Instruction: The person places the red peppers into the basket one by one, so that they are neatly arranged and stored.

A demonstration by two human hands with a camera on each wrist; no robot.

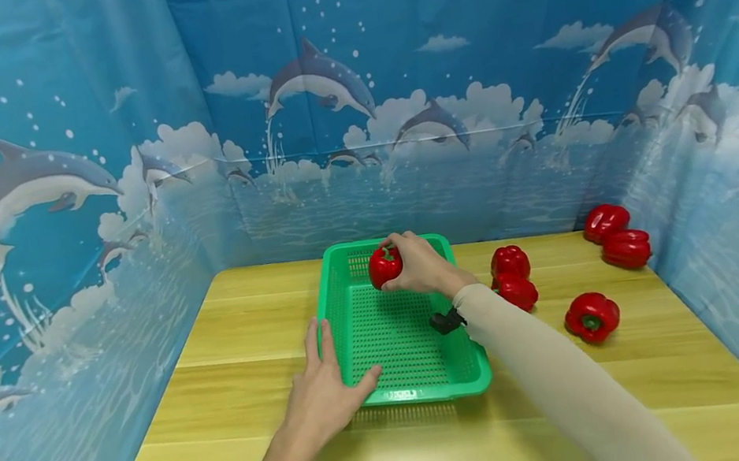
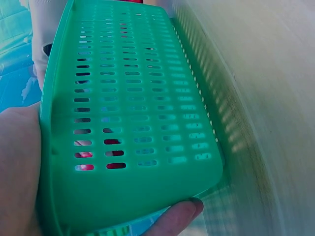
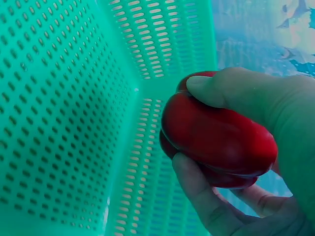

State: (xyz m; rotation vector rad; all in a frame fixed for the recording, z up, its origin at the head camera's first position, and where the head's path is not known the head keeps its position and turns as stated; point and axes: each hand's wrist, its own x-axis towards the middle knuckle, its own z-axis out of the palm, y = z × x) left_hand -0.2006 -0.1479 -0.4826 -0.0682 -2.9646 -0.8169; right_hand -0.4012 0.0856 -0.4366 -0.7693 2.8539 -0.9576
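My right hand [image 1: 420, 264] grips a red bell pepper [image 1: 384, 268] over the far part of a green plastic basket [image 1: 405, 396]. In the right wrist view, thumb and fingers wrap the glossy pepper [image 3: 216, 132] above the slotted basket wall. My left hand [image 1: 323, 398] rests at the basket's near left corner. Its fingers extend fairly straight along the outer left side, and the thumb reaches over the near rim. Seen from the left wrist, a fingertip [image 2: 179, 216] touches the edge of the slotted wall [image 2: 133, 187]. No pepper lies on the visible basket floor.
Two red bell peppers [image 1: 510, 264] sit just right of the basket, touching. Another pepper [image 1: 592, 317] lies farther right and nearer. Two more peppers [image 1: 626, 249] are by the right edge of the wooden table [image 1: 234, 378]. A dolphin-print curtain [image 1: 334, 188] surrounds the table.
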